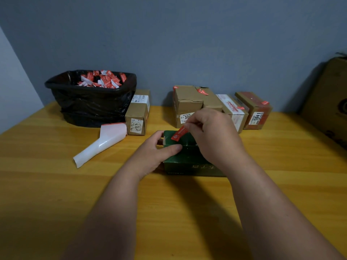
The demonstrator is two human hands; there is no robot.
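A dark green box (187, 158) lies on the wooden table (56, 184) in the middle of the view. My left hand (154, 152) grips its left end, thumb pressed on the top face. My right hand (212, 132) hovers over the box's far right part and pinches one end of a red sticker strip (179, 133). The strip's lower end touches the top of the green box near its far left corner. My right hand hides the right side of the box.
A black-lined bin (90, 102) holding several red and white strips stands at the back left. A curled white backing sheet (101, 143) lies before it. Several cardboard parcels (138, 113) (187, 104) (257, 111) line the back wall; a large carton (330, 102) stands far right.
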